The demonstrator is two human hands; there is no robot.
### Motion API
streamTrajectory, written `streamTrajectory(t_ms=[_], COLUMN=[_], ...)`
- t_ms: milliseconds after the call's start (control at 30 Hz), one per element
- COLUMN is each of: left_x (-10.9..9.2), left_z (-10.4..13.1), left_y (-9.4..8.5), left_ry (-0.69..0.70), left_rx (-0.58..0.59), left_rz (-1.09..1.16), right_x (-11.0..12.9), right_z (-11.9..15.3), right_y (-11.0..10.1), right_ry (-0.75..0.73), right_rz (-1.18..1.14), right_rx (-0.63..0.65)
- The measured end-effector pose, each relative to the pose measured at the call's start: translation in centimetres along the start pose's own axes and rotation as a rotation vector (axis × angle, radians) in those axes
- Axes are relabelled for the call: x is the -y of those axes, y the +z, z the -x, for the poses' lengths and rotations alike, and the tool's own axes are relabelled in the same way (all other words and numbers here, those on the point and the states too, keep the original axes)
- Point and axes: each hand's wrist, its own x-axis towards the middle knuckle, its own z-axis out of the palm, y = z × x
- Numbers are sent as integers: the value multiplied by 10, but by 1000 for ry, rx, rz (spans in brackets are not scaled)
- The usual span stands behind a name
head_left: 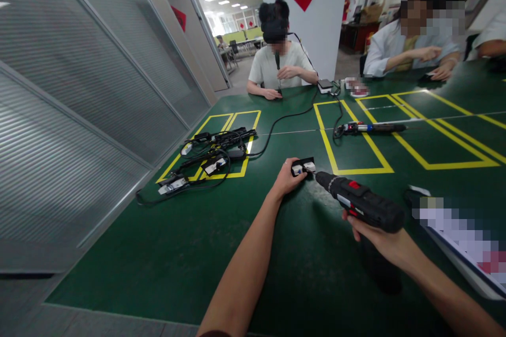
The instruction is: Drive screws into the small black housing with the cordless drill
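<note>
My left hand (288, 179) grips a small black part with white pieces inside (303, 167) at the middle of the green table. Its exact kind does not show. Held in my right hand (375, 237) is a black cordless drill (359, 201) with red accents. The drill points left, and the tip of its bit is at the near right side of the small part; whether they touch I cannot tell. My right fingers wrap around the drill's handle, which is partly hidden in shadow.
Black cables and adapters (221, 150) lie in yellow-taped boxes to the left. A black pen-like tool (371, 128) rests farther back on the right. A blurred flat item (454, 237) sits at my right. Two people (280, 63) work across the green table (177, 263).
</note>
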Motion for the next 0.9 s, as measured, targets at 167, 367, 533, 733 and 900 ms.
streamTrajectory(t_ms=[167,367,533,733,900], left_x=[1,2,2,1,-2], left_z=[-1,-1,-1,-1,-1], left_y=[0,0,1,0,-1], left_ry=[12,6,3,0,-3], left_rx=[10,14,13,9,12], left_rz=[4,1,-12,-7,-5], right_x=[3,2,0,3,3], right_z=[-1,-1,-1,0,2], right_y=[1,2,2,1,2], right_ry=[2,18,25,34,24], right_rz=[23,63,79,83,58], right_rx=[-8,-28,-39,-40,-23])
